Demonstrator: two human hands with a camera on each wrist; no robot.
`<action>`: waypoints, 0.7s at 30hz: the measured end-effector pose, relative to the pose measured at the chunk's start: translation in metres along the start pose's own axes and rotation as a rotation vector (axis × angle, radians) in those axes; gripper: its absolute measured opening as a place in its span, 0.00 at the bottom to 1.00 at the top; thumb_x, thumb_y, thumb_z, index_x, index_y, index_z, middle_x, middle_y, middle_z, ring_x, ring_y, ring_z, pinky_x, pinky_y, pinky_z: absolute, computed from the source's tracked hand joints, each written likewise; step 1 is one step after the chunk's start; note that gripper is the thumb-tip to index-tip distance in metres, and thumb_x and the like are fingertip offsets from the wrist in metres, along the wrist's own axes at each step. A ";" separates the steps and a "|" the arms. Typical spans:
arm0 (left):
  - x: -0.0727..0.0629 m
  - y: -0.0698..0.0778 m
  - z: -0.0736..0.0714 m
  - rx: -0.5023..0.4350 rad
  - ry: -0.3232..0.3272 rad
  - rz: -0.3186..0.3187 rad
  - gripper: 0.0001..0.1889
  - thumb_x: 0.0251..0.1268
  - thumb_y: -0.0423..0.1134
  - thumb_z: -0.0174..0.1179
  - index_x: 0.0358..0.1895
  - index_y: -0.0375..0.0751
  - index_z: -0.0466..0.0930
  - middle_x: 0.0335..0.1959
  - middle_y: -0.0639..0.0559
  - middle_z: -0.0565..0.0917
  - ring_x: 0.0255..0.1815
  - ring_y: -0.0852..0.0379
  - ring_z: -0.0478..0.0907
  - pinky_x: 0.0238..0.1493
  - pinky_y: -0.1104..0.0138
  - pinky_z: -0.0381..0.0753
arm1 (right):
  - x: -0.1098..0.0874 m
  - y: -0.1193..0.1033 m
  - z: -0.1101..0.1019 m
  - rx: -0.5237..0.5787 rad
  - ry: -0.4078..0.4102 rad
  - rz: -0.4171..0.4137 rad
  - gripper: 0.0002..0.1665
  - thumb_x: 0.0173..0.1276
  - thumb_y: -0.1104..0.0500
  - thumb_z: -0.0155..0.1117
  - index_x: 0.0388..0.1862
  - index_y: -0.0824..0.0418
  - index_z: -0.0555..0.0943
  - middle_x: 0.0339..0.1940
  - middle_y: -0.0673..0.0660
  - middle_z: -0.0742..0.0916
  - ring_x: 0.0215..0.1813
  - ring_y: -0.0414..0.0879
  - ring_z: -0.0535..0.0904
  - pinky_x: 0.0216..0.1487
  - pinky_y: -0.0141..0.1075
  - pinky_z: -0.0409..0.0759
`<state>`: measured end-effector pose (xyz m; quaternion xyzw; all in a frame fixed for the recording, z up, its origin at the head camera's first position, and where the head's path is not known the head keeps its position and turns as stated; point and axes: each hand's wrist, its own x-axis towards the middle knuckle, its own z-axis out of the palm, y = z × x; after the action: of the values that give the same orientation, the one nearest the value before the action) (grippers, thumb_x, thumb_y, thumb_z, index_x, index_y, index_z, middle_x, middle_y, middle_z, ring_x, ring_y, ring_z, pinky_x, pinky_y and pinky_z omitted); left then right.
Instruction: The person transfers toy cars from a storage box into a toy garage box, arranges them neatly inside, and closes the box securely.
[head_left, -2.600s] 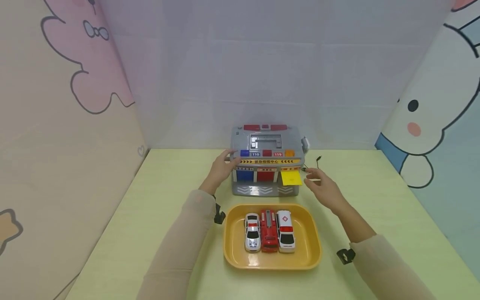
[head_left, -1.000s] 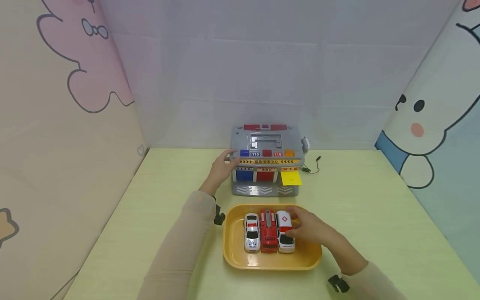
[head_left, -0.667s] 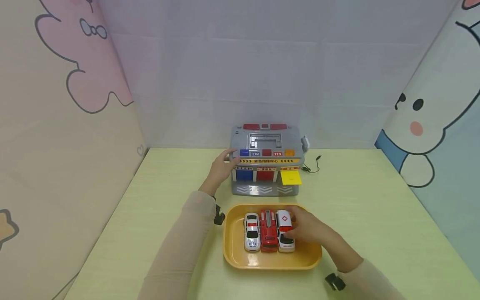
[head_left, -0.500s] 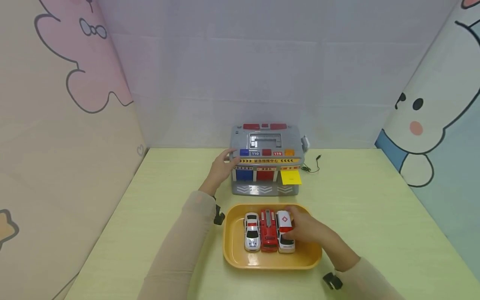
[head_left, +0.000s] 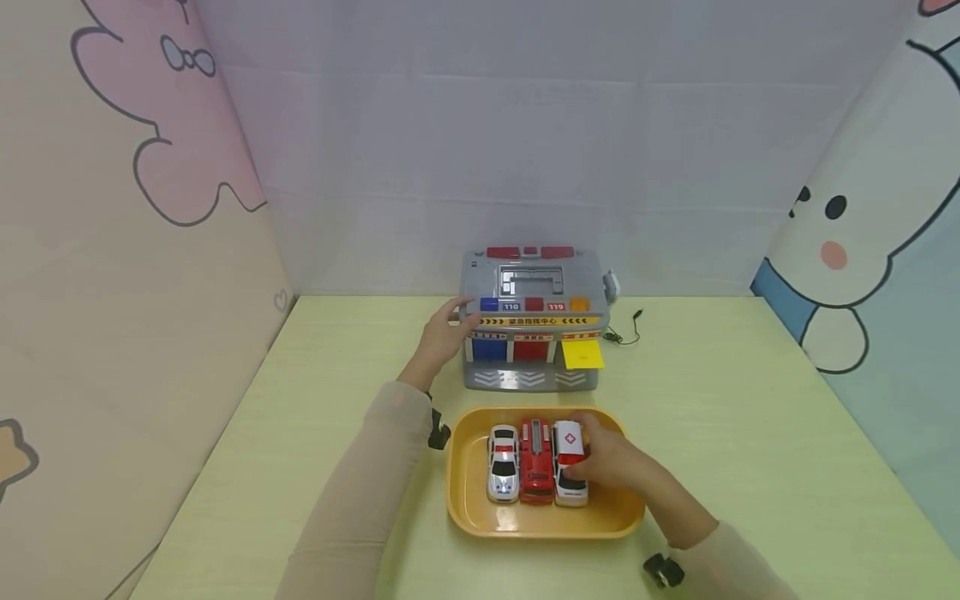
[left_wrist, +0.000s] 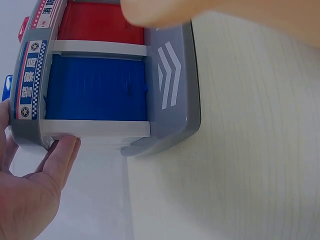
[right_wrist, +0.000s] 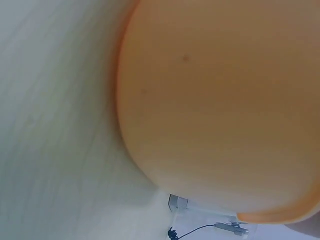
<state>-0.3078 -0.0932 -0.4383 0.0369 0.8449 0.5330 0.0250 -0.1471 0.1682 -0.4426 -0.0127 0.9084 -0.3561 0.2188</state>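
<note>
pale green table (head_left: 772,433) | on it: gray toy station (head_left: 531,330) | yellow tray (head_left: 540,525) in front | dark cable (head_left: 617,340)

- The right hand (head_left: 611,457) is covering part of the white toy ambulance with a red cross (head_left: 570,440).
- The rounded yellow plastic tray (right_wrist: 220,100) is filling most of the right wrist view, hiding the ambulance.
- The left hand (left_wrist: 30,200) is being cut off by the left wrist view's edges.
- A blurred tan shape (left_wrist: 270,17) is crossing the top there, too indistinct to identify.
- Both beige fabric sleeves (head_left: 352,500) are leaving the head view's bottom edge.
</note>
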 end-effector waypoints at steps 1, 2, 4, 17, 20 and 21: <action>0.000 0.000 0.000 0.001 0.000 -0.001 0.27 0.71 0.54 0.56 0.70 0.55 0.67 0.66 0.41 0.71 0.60 0.44 0.73 0.57 0.52 0.76 | 0.000 0.000 0.000 0.006 0.003 0.002 0.48 0.54 0.61 0.78 0.69 0.64 0.61 0.49 0.60 0.80 0.46 0.53 0.77 0.51 0.52 0.80; 0.000 0.000 0.000 0.001 -0.001 -0.003 0.27 0.71 0.54 0.56 0.70 0.55 0.67 0.66 0.41 0.71 0.60 0.44 0.73 0.57 0.52 0.76 | 0.000 0.000 0.001 0.015 0.005 0.006 0.48 0.54 0.62 0.78 0.69 0.63 0.61 0.49 0.60 0.80 0.46 0.53 0.77 0.51 0.52 0.80; 0.000 0.000 0.000 0.003 0.000 -0.006 0.27 0.71 0.54 0.56 0.70 0.55 0.67 0.66 0.41 0.71 0.60 0.44 0.73 0.57 0.52 0.76 | -0.001 0.001 0.001 0.038 0.008 0.014 0.48 0.54 0.62 0.78 0.69 0.63 0.61 0.48 0.60 0.80 0.46 0.52 0.77 0.51 0.51 0.80; 0.001 0.001 0.001 0.001 0.008 -0.020 0.26 0.71 0.53 0.57 0.70 0.56 0.67 0.66 0.40 0.71 0.60 0.44 0.73 0.57 0.51 0.75 | -0.001 0.001 0.000 0.094 0.012 0.012 0.51 0.53 0.60 0.79 0.70 0.60 0.60 0.46 0.59 0.80 0.42 0.51 0.77 0.45 0.46 0.83; 0.001 0.002 0.001 -0.004 0.008 -0.024 0.26 0.71 0.53 0.57 0.70 0.56 0.67 0.65 0.41 0.71 0.59 0.44 0.74 0.57 0.52 0.76 | -0.002 0.001 -0.001 0.080 0.013 0.007 0.50 0.53 0.59 0.79 0.71 0.59 0.61 0.44 0.58 0.80 0.40 0.50 0.77 0.42 0.43 0.83; 0.001 0.002 0.001 -0.004 0.008 -0.026 0.26 0.71 0.53 0.57 0.70 0.56 0.67 0.65 0.41 0.71 0.59 0.44 0.74 0.57 0.52 0.76 | -0.002 0.001 -0.001 0.081 0.014 0.006 0.50 0.53 0.59 0.79 0.71 0.58 0.61 0.44 0.58 0.80 0.40 0.50 0.77 0.42 0.43 0.83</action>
<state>-0.3087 -0.0912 -0.4371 0.0237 0.8443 0.5346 0.0284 -0.1456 0.1697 -0.4420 0.0015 0.8949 -0.3918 0.2138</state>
